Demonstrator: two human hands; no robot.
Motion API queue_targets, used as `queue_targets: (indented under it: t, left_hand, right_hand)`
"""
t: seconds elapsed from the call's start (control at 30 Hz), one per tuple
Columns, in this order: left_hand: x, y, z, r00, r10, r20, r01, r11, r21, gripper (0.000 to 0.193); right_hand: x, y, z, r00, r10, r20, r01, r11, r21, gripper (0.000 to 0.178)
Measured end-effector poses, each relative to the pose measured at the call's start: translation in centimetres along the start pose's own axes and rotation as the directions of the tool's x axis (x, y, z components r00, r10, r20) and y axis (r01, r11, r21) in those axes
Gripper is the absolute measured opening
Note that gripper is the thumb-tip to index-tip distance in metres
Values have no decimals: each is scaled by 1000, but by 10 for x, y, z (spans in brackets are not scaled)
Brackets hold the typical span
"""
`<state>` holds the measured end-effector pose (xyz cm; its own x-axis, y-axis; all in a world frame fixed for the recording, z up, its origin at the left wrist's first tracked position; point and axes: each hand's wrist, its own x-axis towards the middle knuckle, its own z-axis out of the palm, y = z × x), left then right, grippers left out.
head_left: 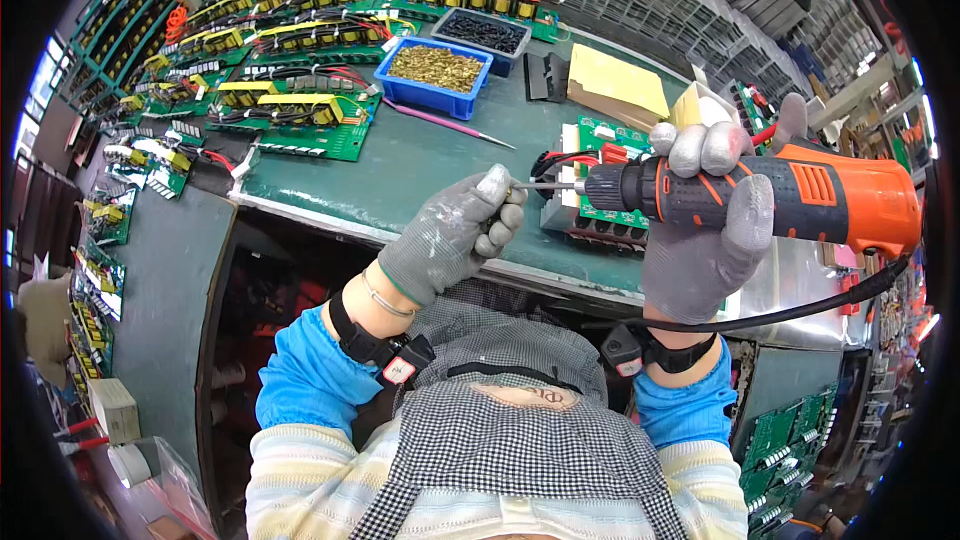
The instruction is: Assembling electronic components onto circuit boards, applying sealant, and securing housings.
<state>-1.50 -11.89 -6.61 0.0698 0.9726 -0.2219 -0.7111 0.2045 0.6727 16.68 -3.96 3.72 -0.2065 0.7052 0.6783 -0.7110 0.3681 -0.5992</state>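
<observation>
My right hand, in a grey glove, wraps round an orange and black corded electric screwdriver held level, its bit pointing left. My gloved left hand is closed, thumb and forefinger pinched at the tip of the bit. Something small and brass-coloured shows among its curled fingers, too small to make out. Behind and below the screwdriver's chuck sits a green circuit board assembly with red and black wires, partly hidden by the tool and my right hand.
A blue bin of small brass parts and a bin of black parts stand at the back of the green bench. A pink pen-like tool, a yellow-topped stack and several wired circuit boards lie about. The black cord trails past my right wrist.
</observation>
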Motion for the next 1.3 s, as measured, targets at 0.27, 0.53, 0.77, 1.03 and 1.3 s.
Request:
queue_targets:
  t: [0.27, 0.53, 0.77, 1.03, 1.3]
  left_hand:
    - [9, -3, 8, 996, 57, -65, -48, 989, 138, 35]
    - [0, -2, 30, 928, 275, -252, -137, 879, 457, 40]
    - [21, 13, 22, 952, 196, -236, -125, 950, 285, 42]
    - [170, 87, -9, 948, 318, -31, -66, 290, 955, 32]
    - [248, 82, 14, 947, 216, -237, 320, -574, 754, 45]
  right_hand:
    - [-4, 5, -4, 998, 27, -58, -29, 999, -24, 70]
    - [7, 3, -15, 935, 141, -325, -101, 985, 139, 30]
    - [13, -1, -35, 936, 79, -342, -7, 978, 208, 43]
    - [20, -45, -63, 930, -140, -340, 177, 981, 79, 53]
    - [11, -68, -80, 882, -215, -419, 130, 966, -222, 80]
